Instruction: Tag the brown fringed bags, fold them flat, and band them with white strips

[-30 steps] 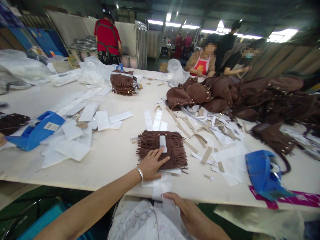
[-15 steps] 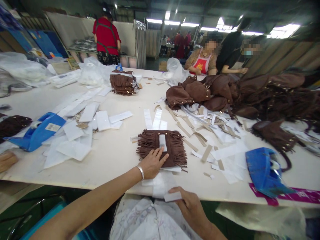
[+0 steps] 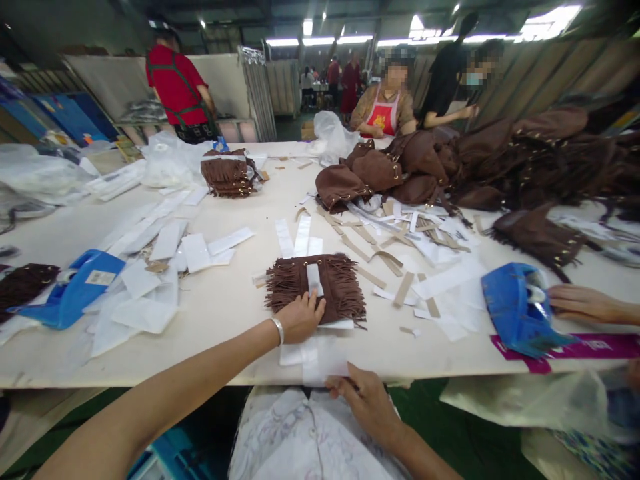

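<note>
A dark brown fringed bag (image 3: 345,287) lies flat on the table in front of me, with gold eyelets along its far edge. A white strip (image 3: 314,275) runs down its middle. My left hand (image 3: 301,317) rests on the bag over the near end of that strip, fingers stretched out and holding nothing. At the table's near edge, my right hand (image 3: 367,400) is closed in a pinch on a thin white paper (image 3: 333,359). This paper reaches from beneath the bag's near side towards me. White strips (image 3: 302,233) also stick out beyond the bag's far side.
Blue tape dispensers (image 3: 83,287) stand left and right, a co-worker's hand (image 3: 590,303) beside the right one. Paper scraps (image 3: 150,303) lie around. A stack of fringed bags (image 3: 227,175) and a big brown bag pile (image 3: 410,163) sit further back. People stand beyond the table.
My right hand has moved up with the paper, which now shows wider and flatter. My left hand stays on the bag. A co-worker's hand has come in by the right dispenser; another has left the left edge.
</note>
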`<state>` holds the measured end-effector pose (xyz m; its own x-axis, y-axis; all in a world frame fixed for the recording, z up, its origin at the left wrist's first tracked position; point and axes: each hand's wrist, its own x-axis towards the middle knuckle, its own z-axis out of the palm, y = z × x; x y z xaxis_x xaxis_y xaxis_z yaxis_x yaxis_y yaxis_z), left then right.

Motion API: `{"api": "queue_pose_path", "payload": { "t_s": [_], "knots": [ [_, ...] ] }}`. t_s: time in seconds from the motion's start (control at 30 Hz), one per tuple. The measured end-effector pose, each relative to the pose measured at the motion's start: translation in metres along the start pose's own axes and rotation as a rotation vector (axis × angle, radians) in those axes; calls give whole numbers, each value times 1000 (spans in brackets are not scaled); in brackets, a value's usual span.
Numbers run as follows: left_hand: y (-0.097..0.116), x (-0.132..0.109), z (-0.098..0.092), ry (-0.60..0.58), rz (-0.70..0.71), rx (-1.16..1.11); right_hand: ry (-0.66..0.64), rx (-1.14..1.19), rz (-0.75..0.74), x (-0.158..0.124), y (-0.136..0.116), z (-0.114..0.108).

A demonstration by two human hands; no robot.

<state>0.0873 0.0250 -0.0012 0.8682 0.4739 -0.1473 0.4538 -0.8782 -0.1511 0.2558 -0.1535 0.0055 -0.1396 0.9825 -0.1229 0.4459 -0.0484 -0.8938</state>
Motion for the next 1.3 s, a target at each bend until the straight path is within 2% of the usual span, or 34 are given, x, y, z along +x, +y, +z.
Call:
{"api": "queue_pose_path", "payload": {
  "t_s": [0.2,0.47,0.67,0.77,0.87,0.97,1.07,1.17,1.23,1.3],
  "knots": [
    [-12,3,-22,-39,66,2,-26,-12,-68,1,14,5],
    [-11,13,-38,-39,13,1,-57,15,-62,0,22,5],
    [5,16,-23,-16,-26,6,-92,8,-62,-5,31,0],
    [13,14,-11,17,-56,5,-100,-93,-96,-8,32,-4],
    [18,10,-1,76,-78,-9,-89,-313,-197,-9,21,-13],
    [22,8,4,108,-119,-23,-60,-483,-321,-4,-1,-25],
    [26,6,5,134,-156,-61,2,-484,-444,11,-24,-39],
    [26,3,0,148,-165,-146,34,-360,-522,41,-39,-54],
    [23,-2,-6,151,-166,-214,34,-272,-521,69,-43,-62],
    [18,-7,-14,155,-165,-283,47,-190,-438,102,-42,-67]
  ]
}}
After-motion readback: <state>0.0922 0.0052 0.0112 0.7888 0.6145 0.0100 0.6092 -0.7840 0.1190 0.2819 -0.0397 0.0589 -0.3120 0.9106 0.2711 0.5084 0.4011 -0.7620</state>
